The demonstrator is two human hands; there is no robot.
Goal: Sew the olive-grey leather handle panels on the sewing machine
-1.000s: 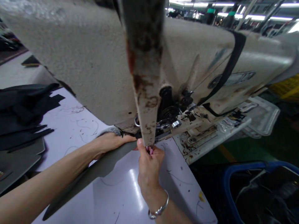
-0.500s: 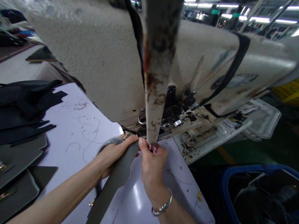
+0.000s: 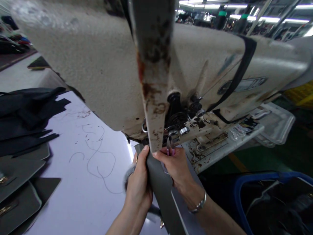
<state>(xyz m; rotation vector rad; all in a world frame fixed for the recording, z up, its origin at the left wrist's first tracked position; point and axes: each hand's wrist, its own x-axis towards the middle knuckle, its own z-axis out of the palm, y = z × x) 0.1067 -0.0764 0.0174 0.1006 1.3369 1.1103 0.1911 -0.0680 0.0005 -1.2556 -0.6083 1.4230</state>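
Overhead looms the cream body of an industrial sewing machine [image 3: 207, 65], its paint stained and rust-marked. My left hand [image 3: 138, 186] grips a long grey leather strip [image 3: 160, 186] just below the machine's needle area, with a grey fur tuft [image 3: 128, 176] beside my palm. My right hand [image 3: 174, 166], wearing a silver bracelet [image 3: 198, 205], pinches small snips [image 3: 169, 148] with pink grips, their blade pointing upward next to the top of the strip. A rusty upright part of the machine [image 3: 153, 78] hides the needle and the strip's upper end.
A white work table [image 3: 80, 163] with loose thread scraps runs left. Black cut pieces [image 3: 22, 117] and grey flaps with gold clasps [image 3: 17, 202] lie on it. A blue-rimmed bin [image 3: 269, 199] stands lower right, and a white tray [image 3: 276, 124] lies behind the machine plate.
My left hand has moved right, under the machine, and the grey strip now hangs nearly upright instead of slanting left. My right hand has shifted right, and the snips' blade now shows.
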